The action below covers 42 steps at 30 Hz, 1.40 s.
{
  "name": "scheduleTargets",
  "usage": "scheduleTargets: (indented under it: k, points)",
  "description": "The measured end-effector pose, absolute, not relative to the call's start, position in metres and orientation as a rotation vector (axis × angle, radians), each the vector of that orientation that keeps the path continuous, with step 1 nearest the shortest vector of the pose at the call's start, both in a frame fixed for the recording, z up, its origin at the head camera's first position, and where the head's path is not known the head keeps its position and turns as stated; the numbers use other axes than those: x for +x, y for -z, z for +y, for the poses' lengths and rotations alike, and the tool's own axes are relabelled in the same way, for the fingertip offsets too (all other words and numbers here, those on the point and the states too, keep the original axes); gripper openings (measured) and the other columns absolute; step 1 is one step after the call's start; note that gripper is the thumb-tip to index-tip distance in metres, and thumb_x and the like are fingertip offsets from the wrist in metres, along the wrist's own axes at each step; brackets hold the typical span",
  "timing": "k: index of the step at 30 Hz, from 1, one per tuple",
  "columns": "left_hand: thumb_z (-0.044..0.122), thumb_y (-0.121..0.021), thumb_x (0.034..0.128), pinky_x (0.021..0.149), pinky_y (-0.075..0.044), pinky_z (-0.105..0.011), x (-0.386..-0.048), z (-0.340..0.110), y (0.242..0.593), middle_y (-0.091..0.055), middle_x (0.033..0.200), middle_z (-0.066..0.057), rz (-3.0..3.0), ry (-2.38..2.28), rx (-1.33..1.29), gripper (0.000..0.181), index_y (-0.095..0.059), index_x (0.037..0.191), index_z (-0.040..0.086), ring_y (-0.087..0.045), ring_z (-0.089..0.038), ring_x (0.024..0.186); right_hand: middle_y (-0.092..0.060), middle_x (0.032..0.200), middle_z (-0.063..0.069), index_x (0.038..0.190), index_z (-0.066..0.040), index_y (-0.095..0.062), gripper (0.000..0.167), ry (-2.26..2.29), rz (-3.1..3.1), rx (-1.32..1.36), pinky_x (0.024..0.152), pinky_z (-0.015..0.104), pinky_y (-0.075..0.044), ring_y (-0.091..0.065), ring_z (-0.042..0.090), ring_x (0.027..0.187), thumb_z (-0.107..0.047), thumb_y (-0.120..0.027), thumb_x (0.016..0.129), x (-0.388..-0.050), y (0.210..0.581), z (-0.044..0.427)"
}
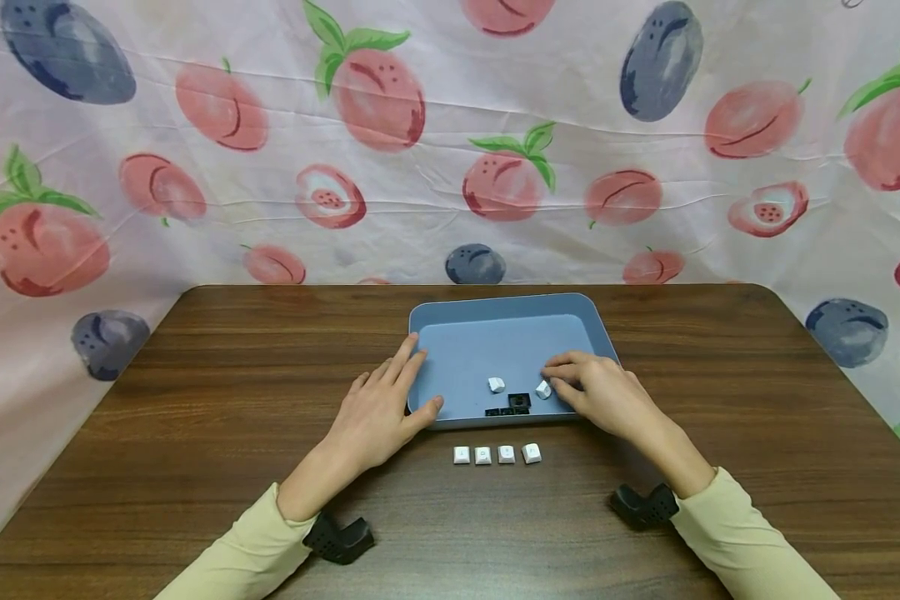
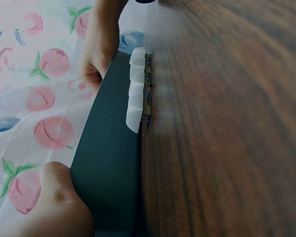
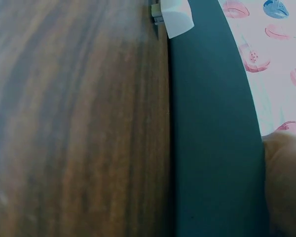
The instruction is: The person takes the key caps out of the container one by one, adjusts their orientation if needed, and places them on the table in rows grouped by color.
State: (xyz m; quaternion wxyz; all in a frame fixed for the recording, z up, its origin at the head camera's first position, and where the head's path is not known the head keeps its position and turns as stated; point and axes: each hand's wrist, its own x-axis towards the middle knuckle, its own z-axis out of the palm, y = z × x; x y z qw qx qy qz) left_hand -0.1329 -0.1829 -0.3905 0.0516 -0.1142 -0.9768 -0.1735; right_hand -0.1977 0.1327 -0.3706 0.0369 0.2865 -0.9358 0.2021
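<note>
My left hand (image 1: 375, 412) lies with straight, spread fingers over the left edge of a shallow blue tray (image 1: 506, 307). Inside the tray, my right hand (image 1: 607, 392) has its thumb and fingertips beside a tilted white keycap (image 1: 543, 389); whether they pinch it cannot be made out. Another white keycap (image 1: 497, 385) lies to the left. Small black key switches (image 1: 519, 400) sit by the tray's front wall. In the left wrist view, the left thumb (image 2: 56, 185) is at the tray's wall (image 2: 106, 148). The right wrist view hides the right fingertips behind the wall (image 3: 217, 138).
A row of several white keycaps (image 1: 506, 454) stands on the brown wooden table (image 1: 270, 375) just in front of the tray. Dark switch parts show under them in the left wrist view. Fruit-patterned cloth (image 1: 420, 192) hangs behind the table and at its sides.
</note>
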Motion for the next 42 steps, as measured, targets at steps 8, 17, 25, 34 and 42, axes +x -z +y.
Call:
scheduleTargets:
  k: [8, 17, 25, 34, 42]
  points:
    - [0.056, -0.050, 0.1016, 0.109, -0.035, -0.068, -0.133, -0.184, 0.392, -0.015, 0.172, -0.003, -2.954, 0.519, -0.363, 0.075, -0.035, 0.160, 0.011, -0.041, -0.040, 0.145, -0.071, 0.101, -0.010, 0.105, -0.026, -0.078, 0.014, -0.806, -2.767, 0.911, 0.057, 0.026, -0.042, -0.059, 0.007, 0.077, -0.019, -0.076, 0.092, -0.201, 0.376, 0.134]
    - [0.055, -0.051, 0.1015, 0.108, -0.035, -0.068, -0.131, -0.183, 0.391, -0.016, 0.172, -0.004, -2.949, 0.509, -0.361, 0.074, -0.036, 0.159, 0.011, -0.043, -0.040, 0.145, -0.074, 0.094, -0.015, 0.098, -0.030, -0.082, 0.010, -0.791, -2.808, 0.930, 0.056, 0.024, -0.043, -0.059, 0.003, 0.076, -0.029, -0.081, 0.088, -0.200, 0.374, 0.134]
    - [0.054, -0.051, 0.1016, 0.108, -0.036, -0.069, -0.127, -0.180, 0.390, -0.017, 0.172, -0.004, -2.951, 0.511, -0.350, 0.074, -0.037, 0.159, 0.010, -0.043, -0.040, 0.144, -0.075, 0.099, -0.013, 0.105, -0.027, -0.083, 0.015, -0.757, -2.867, 0.911, 0.060, 0.026, -0.044, -0.059, 0.003, 0.076, -0.030, -0.077, 0.091, -0.197, 0.370, 0.135]
    - [0.055, -0.050, 0.1018, 0.109, -0.035, -0.069, -0.128, -0.182, 0.389, -0.015, 0.172, -0.003, -2.965, 0.513, -0.354, 0.074, -0.035, 0.160, 0.011, -0.042, -0.040, 0.145, -0.072, 0.107, -0.011, 0.107, -0.025, -0.083, 0.017, -0.691, -2.906, 0.899, 0.064, 0.033, -0.050, -0.067, 0.012, 0.090, -0.033, -0.073, 0.095, -0.196, 0.368, 0.135]
    - [0.056, -0.050, 0.1018, 0.108, -0.035, -0.069, -0.131, -0.184, 0.386, -0.015, 0.172, -0.002, -2.974, 0.515, -0.364, 0.074, -0.035, 0.160, 0.011, -0.042, -0.040, 0.145, -0.071, 0.100, -0.010, 0.115, -0.026, -0.078, 0.032, -0.774, -2.930, 0.885, 0.057, 0.027, -0.042, -0.056, 0.005, 0.076, -0.041, -0.081, 0.087, -0.199, 0.365, 0.135]
